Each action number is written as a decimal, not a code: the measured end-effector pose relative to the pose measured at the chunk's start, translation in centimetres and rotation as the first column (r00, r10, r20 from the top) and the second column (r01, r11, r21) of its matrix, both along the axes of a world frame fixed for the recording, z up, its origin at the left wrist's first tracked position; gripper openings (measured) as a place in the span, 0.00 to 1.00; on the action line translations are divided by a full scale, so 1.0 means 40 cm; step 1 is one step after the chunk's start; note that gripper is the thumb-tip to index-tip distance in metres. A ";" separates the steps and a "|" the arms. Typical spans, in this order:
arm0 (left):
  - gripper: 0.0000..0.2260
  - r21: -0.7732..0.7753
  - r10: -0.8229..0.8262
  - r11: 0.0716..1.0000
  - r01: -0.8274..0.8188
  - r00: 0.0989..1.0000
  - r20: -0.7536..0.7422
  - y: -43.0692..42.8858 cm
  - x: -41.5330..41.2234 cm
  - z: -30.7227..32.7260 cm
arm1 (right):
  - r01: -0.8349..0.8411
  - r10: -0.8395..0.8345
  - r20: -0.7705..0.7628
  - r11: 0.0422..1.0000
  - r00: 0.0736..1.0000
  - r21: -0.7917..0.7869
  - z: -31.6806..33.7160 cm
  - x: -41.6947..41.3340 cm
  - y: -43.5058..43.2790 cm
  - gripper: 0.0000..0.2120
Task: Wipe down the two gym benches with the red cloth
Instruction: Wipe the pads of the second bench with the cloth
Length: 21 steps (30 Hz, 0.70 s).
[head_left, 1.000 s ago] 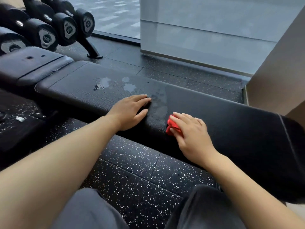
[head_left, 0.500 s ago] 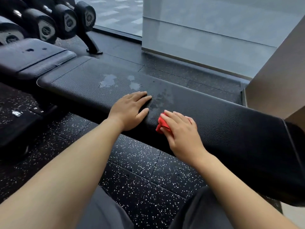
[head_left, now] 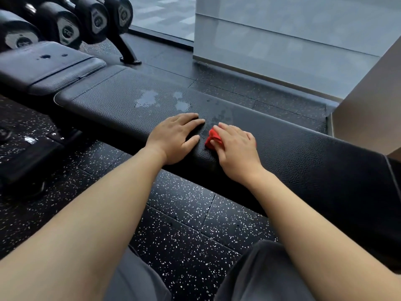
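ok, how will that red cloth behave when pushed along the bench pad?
Probably floppy: the red cloth sits crumpled in folds under the right hand, so it should bunch rather than slide flat. Likely light, since the hand covers most of it. The wet patches on the textured bench pad may dampen it and add drag.

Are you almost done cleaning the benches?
Not yet. The near bench looks dry to the right of the right hand, which presses the red cloth onto it. The left hand rests flat beside it. Left to wipe: wet patches further along, and drops on the far bench.
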State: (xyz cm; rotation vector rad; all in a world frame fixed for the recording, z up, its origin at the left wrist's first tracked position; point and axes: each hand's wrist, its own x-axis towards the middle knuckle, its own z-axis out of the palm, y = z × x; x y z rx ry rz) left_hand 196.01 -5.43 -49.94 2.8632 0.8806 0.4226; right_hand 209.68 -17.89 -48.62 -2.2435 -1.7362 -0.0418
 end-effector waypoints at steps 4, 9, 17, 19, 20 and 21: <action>0.34 0.010 0.003 1.000 -0.003 1.000 0.000 -0.005 -0.003 0.004 | -0.052 0.047 0.047 0.994 0.998 0.096 -0.023 -0.039 -0.103 0.22; 0.33 0.013 0.002 1.000 -0.002 1.000 -0.020 -0.011 -0.003 0.003 | -0.058 0.034 0.194 0.992 0.980 0.116 -0.057 -0.073 -0.197 0.22; 0.27 -0.009 -0.010 1.000 0.009 0.999 -0.038 -0.001 -0.003 -0.009 | 0.138 -0.150 0.081 0.980 0.985 0.143 -0.037 -0.078 -0.089 0.24; 0.24 -0.008 -0.007 1.000 0.007 0.999 -0.036 0.002 -0.003 -0.012 | 0.164 -0.163 -0.014 0.984 0.986 0.075 -0.010 -0.047 -0.029 0.22; 0.24 -0.007 -0.004 1.000 0.004 0.999 -0.034 0.001 -0.003 -0.013 | 0.165 -0.163 -0.032 0.986 0.986 0.037 -0.002 -0.029 -0.002 0.20; 0.24 -0.007 -0.003 1.000 0.003 0.999 -0.036 0.000 -0.002 -0.013 | 0.162 -0.162 -0.029 0.986 0.986 0.021 0.003 -0.014 0.018 0.20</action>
